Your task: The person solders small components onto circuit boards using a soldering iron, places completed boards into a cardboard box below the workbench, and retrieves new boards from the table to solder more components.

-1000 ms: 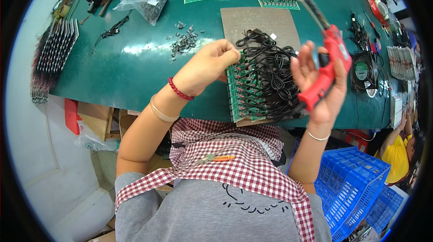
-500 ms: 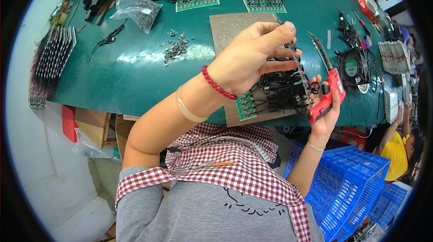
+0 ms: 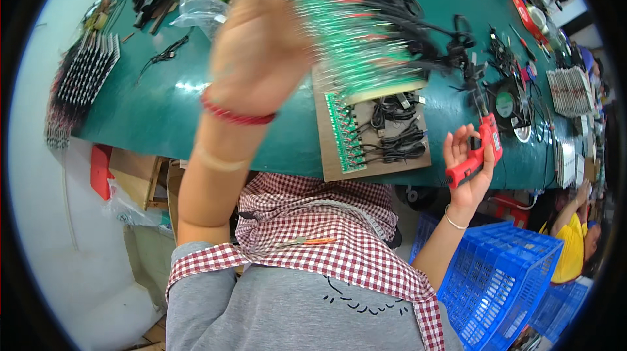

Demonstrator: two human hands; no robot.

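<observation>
Up over the table, my left hand (image 3: 264, 44), blurred by motion, grips a green circuit board panel (image 3: 356, 50). Black cables (image 3: 450, 44) trail from the panel's right side. My right hand (image 3: 475, 189) is wrapped round the handle of a red soldering gun (image 3: 488, 145), its tip pointing away from me and reaching close to the hanging cables. Below the raised panel, a second green circuit board strip (image 3: 343, 132) lies on a brown board (image 3: 385, 172), with bundled black cables (image 3: 400, 145) beside it.
To the left are a clear plastic bag (image 3: 199, 8), a loose black cable (image 3: 166, 52) and a stack of panels (image 3: 88, 80). A small fan (image 3: 509, 104) and more stacked panels (image 3: 568, 91) stand at right. Blue crates (image 3: 503, 272) sit below the table; a person in yellow (image 3: 571, 246) is beyond.
My left hand has swung the panel up and to the left, turning its green face into view. The strip and cables on the brown board now show. My right hand has barely moved.
</observation>
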